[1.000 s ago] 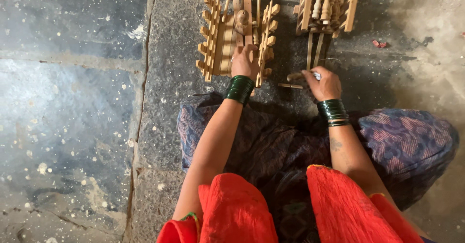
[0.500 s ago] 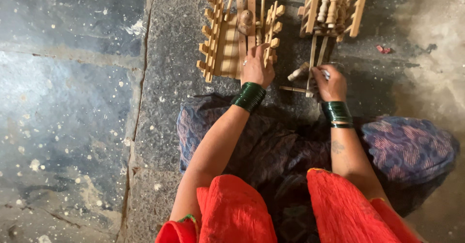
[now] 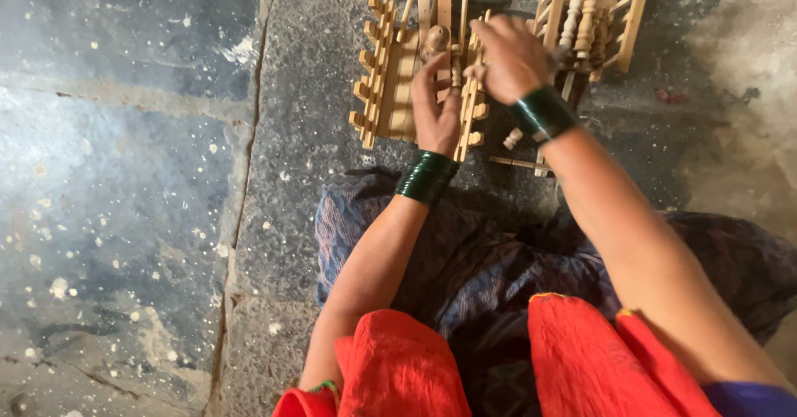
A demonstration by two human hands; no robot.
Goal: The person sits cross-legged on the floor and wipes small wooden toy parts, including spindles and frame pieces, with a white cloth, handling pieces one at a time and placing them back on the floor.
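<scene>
Since the earlier frame the right hand [image 3: 513,56] has left the loose sticks [image 3: 521,164] by the knee and crossed over to the wooden frame [image 3: 383,80], where it now hovers knuckles up, fingers curled; what its grip holds cannot be told. The left hand [image 3: 435,105] has stayed on the frame, palm down, fingers stretched along the middle slats and pressing, its grip released. The frame lies flat on the stone floor [image 3: 166,176], just before the knees, beside a second frame [image 3: 618,14].
</scene>
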